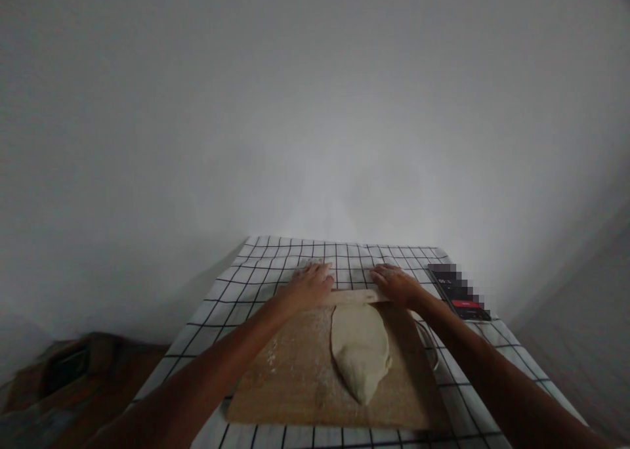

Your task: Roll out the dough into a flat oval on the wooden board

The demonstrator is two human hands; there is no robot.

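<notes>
Here, both hands lie over a rolling pin at the far edge of a wooden board. The left hand (312, 279) is over the left part of the pin (357, 297), with its fingers stretched out flat and a bit apart, pointing to the far edge of the table (216, 321). The right hand (396, 283) is over the right part, and it is flat too, with its fingers pointing ahead and a little to the left. The hands are well apart, and the bare middle of the pin shows between them. I cannot tell how hard they press. The dough (361, 344) lies on the board (285, 377), a bit right of the middle. It is pale and long, with its far end at the pin and its pointed tip near the board's near edge. The far part looks flat, and the near part looks thicker. White flour (272, 356) is on the board, to the left of the dough. At the board's right edge there is a thin, curved handle (430, 344), partly behind the right arm. A phone (460, 291) lies by the table's right edge, near the far right corner, with a red bar on its screen. The table has a white cloth with black lines.
</notes>
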